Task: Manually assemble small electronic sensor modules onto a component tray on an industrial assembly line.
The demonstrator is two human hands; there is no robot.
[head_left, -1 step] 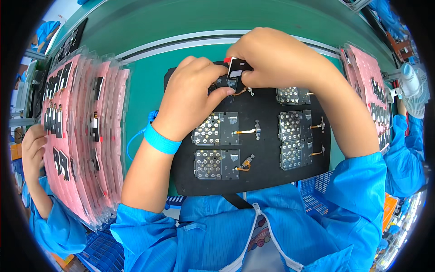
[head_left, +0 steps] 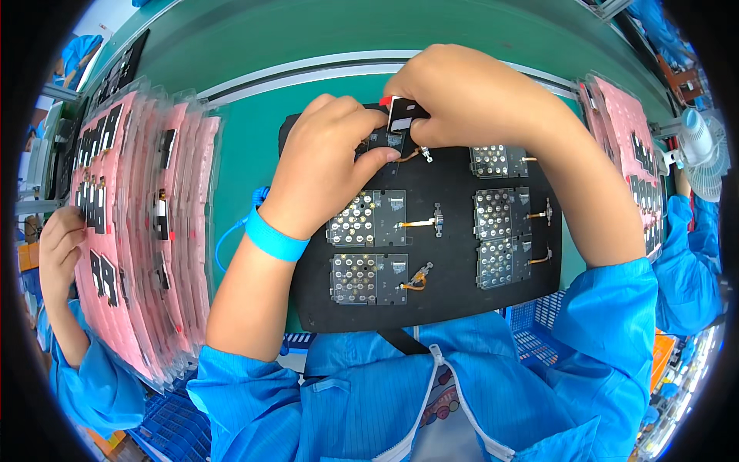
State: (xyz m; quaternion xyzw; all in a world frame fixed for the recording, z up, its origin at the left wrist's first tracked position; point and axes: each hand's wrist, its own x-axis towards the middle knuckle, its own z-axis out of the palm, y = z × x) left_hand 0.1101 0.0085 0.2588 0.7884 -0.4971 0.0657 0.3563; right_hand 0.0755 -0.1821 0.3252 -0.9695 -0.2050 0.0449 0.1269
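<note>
At the back of a black mat (head_left: 431, 296), my left hand (head_left: 319, 165) pinches a keypad circuit board (head_left: 395, 143) between thumb and fingers; most of that board is hidden under the hand. My right hand (head_left: 473, 96) arches over from the right, closed on a small display module (head_left: 408, 110) with a red tab. The module stands tilted at the board's upper edge; whether they touch I cannot tell. From the board, a flex cable (head_left: 409, 156) runs out to the right. A blue wrist strap (head_left: 275, 235) circles my left wrist.
More keypad boards with flex cables lie on the mat: one (head_left: 368, 219) at middle left, one (head_left: 369, 279) nearer me, several (head_left: 502, 212) at right. Stacked pink trays (head_left: 142, 254) stand left, others (head_left: 616, 115) right. A co-worker's hand (head_left: 60, 250) touches the left stack. A fan (head_left: 702, 146) stands right.
Both my hands, the board and the module look practically unmoved. At the left, the co-worker's hand has shifted slightly along the pink trays.
</note>
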